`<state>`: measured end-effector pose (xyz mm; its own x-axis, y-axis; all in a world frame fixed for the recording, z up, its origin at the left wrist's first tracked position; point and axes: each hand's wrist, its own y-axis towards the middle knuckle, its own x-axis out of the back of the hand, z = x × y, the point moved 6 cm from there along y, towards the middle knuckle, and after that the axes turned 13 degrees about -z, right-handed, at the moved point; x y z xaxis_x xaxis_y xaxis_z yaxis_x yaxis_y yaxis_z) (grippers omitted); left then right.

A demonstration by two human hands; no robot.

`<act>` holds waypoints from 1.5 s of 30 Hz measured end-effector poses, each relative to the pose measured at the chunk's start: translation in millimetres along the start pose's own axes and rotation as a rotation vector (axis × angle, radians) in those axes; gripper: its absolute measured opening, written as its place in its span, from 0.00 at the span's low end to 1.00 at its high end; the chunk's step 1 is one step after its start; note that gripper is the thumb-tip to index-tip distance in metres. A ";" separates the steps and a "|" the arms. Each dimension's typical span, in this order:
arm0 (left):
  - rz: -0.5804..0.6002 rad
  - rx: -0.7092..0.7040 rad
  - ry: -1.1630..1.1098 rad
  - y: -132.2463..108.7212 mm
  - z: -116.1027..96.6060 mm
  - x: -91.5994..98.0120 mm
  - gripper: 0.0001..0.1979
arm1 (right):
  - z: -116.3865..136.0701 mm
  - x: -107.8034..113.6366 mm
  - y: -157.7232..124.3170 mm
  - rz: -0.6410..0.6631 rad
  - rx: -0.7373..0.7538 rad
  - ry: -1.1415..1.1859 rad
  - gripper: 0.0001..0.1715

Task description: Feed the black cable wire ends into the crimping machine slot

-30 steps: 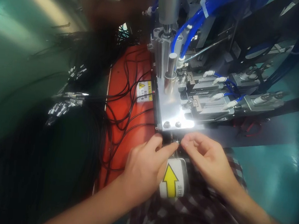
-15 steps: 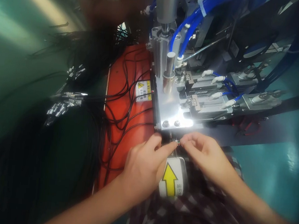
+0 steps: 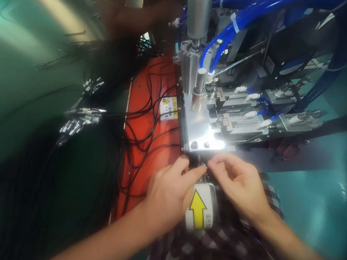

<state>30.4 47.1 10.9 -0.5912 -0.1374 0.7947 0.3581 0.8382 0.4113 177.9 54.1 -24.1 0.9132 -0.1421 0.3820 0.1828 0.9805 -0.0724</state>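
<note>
Work looked unfinished at lower centre of the frame, where the right hand pressed fingertips together beside a small part below the metal plate, while I could not tell whether the left hand gripped it, and black cables lay at centre left.

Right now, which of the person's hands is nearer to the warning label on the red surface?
The left. The left hand is below the warning label in the picture; the right hand is farther off, below and well to the right.
</note>
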 end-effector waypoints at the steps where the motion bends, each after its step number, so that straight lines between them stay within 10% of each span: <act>1: -0.001 -0.002 -0.004 -0.1 -0.2 0.1 0.18 | 0.2 0.4 -0.6 0.004 0.020 -0.033 0.10; 12: 0.012 0.001 -0.005 0.4 0.7 -0.3 0.17 | -16.6 -18.4 5.9 0.323 -0.446 0.277 0.27; 24: 0.004 0.102 -0.127 2.2 5.8 2.6 0.12 | -21.4 -15.0 -0.3 0.125 -0.064 0.092 0.17; 34: 0.089 -0.121 -0.202 7.4 10.3 9.0 0.14 | -5.3 -7.6 2.2 0.081 0.207 -0.080 0.12; 45: 0.179 0.052 -0.126 4.5 16.4 8.2 0.17 | -22.5 -18.9 -3.3 0.107 -0.189 0.222 0.17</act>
<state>15.3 58.3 11.9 -0.6086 0.0801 0.7894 0.4295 0.8698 0.2429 168.3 50.6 -51.9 0.9843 -0.0862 0.1543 0.1271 0.9518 -0.2792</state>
